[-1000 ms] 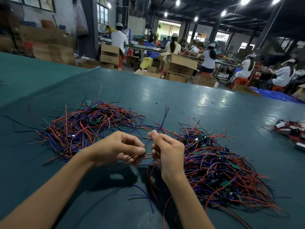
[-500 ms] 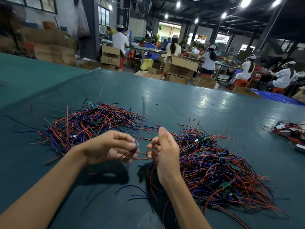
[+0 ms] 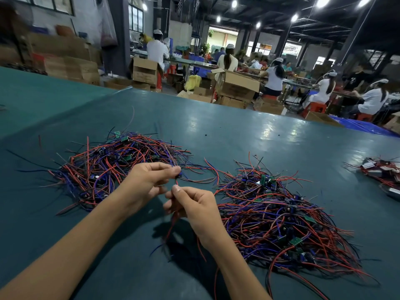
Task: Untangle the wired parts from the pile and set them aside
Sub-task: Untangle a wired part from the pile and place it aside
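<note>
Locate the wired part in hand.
Head view, centre: wired part pinched by left hand and right hand, between left pile and right pile.

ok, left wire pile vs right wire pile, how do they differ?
Size: the left pile looks smaller, the right pile bigger. Place: the left pile lies farther back, behind the left hand; the right pile sprawls toward the near edge, beside the right hand. Shared: red, blue and black wires with small green boards, on the teal table.
</note>
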